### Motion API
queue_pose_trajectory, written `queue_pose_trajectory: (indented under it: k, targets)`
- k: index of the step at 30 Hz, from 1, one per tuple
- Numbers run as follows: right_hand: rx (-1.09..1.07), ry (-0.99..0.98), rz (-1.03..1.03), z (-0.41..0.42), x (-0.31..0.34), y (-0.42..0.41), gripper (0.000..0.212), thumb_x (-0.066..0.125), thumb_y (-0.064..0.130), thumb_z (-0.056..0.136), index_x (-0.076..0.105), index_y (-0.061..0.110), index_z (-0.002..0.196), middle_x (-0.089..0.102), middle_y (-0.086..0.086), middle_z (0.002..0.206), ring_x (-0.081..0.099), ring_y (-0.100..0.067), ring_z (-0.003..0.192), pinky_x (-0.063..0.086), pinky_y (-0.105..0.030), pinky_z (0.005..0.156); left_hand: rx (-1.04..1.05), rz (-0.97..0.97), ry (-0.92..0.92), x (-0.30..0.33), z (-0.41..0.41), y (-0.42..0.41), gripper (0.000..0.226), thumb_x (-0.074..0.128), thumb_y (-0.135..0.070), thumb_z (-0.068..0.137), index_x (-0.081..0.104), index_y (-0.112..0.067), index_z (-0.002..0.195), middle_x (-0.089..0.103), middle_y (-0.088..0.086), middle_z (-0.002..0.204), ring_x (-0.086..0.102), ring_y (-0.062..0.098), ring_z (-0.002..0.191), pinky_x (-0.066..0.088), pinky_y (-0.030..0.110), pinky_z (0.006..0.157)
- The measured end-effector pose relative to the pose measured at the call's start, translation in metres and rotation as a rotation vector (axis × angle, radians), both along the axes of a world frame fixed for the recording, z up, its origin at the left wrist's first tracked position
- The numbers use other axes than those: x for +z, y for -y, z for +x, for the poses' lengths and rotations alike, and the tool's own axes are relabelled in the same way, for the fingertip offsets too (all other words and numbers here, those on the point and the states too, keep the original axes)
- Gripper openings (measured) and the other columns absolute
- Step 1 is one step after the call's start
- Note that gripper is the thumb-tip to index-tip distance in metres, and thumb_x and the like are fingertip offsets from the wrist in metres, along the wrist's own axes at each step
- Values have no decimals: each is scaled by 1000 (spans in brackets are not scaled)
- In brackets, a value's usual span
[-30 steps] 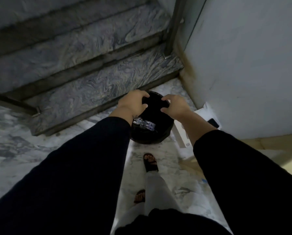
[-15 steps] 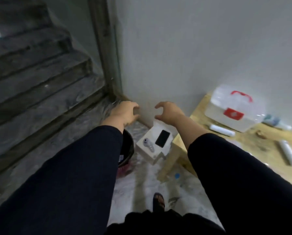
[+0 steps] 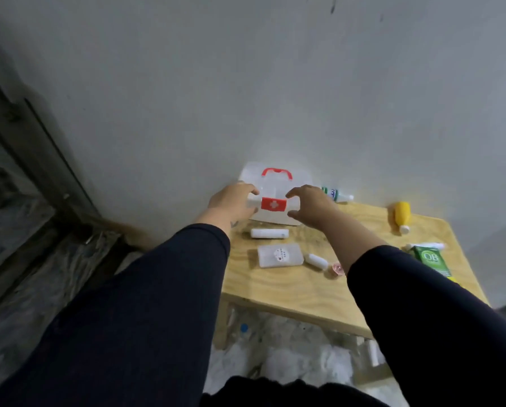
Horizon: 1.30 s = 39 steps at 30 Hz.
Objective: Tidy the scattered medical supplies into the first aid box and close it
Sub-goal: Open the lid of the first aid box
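Head-camera view: curled fingers (image 3: 293,194) of the right hand (image 3: 312,205) and left hand (image 3: 231,202) spread at either end of the red latch (image 3: 273,204) on the closed first aid box (image 3: 275,186), against the wall on the wooden counter (image 3: 290,283). White rolls (image 3: 269,233), a flat case (image 3: 279,255), a yellow bottle (image 3: 402,214) and a green carton (image 3: 432,259) lie scattered nearby.

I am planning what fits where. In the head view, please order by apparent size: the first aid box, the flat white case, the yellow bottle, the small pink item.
1. first aid box, partly hidden by both hands
2. flat white case
3. yellow bottle, lying farther right, so somewhat unsure
4. small pink item
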State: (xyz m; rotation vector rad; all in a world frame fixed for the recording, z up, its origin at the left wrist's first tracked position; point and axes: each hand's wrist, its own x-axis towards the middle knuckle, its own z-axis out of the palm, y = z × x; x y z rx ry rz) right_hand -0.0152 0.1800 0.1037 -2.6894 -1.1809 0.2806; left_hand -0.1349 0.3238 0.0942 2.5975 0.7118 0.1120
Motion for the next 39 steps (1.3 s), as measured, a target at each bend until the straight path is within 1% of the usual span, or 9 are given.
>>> queue_pose_trajectory:
  k: [5, 9, 13, 16, 20, 23, 29, 35, 39]
  targets:
    - [102, 86, 10, 31, -22, -13, 54, 63, 27, 88, 44, 23, 138, 38, -5, 151, 33, -24, 140, 33, -41, 113, -38, 22, 12, -21, 46, -6, 53, 63, -24, 90, 44, -27, 140, 37, -8, 151, 46, 19, 131, 43, 33, 98]
    - [181, 161, -16, 41, -50, -32, 66, 60, 30, 90, 27, 21, 147, 19, -5, 159, 13, -23, 148, 14, -41, 121, -74, 103, -30, -42, 68, -18, 67, 64, -22, 90, 31, -24, 149, 20, -5, 160, 24, 19, 147, 37, 38, 110]
    - [184, 232, -15, 45, -78, -42, 70, 53, 33, 93, 16, 16, 150, 11, -5, 161, 5, -21, 150, 6, -40, 122, -132, 213, -72, -55, 79, -33, 77, 63, -20, 92, 17, -21, 154, 9, -1, 164, 9, 19, 151, 22, 36, 119]
    - [166, 333, -27, 46, -97, -47, 72, 49, 38, 94, 12, 15, 151, 12, -5, 161, 6, -23, 150, 2, -41, 121, -164, 272, -64, -72, 83, -47, 83, 64, -22, 91, 10, -24, 155, 6, -4, 164, 4, 16, 152, 13, 33, 121]
    - [107, 461, -8, 44, -114, -53, 74, 62, 37, 86, 30, 10, 146, 35, -9, 153, 29, -28, 144, 16, -45, 117, -145, 358, 10, -93, 85, -50, 79, 61, -26, 93, 11, -27, 154, 10, -5, 163, 5, 15, 151, 5, 29, 118]
    - [73, 531, 67, 43, -120, -59, 65, 66, 30, 84, 42, 8, 140, 48, -11, 145, 42, -29, 137, 29, -48, 113, -155, 362, 46, -97, 86, -53, 76, 58, -27, 95, 11, -26, 154, 11, -5, 163, 5, 15, 151, 4, 30, 119]
    - [79, 515, 0, 33, -115, -57, 72, 65, 28, 77, 40, 5, 141, 43, -15, 148, 37, -33, 139, 29, -53, 114, -236, 371, 64, -91, 82, -61, 71, 54, -20, 96, 12, -24, 154, 12, -6, 163, 9, 12, 151, 15, 30, 122]
    - [75, 476, 30, 27, -104, -53, 55, 72, 16, 76, 57, 7, 128, 57, -14, 135, 53, -32, 127, 45, -55, 100, -265, 348, 68, -83, 75, -58, 68, 52, -21, 98, 14, -23, 154, 13, -5, 163, 11, 12, 151, 20, 30, 119]
    - [82, 413, 57, 24, -90, -55, 50, 66, 11, 82, 55, 7, 130, 55, -14, 138, 50, -33, 130, 41, -54, 104, -274, 362, 45, -70, 69, -58, 71, 55, -19, 97, 14, -23, 154, 13, -4, 163, 11, 13, 151, 24, 30, 117]
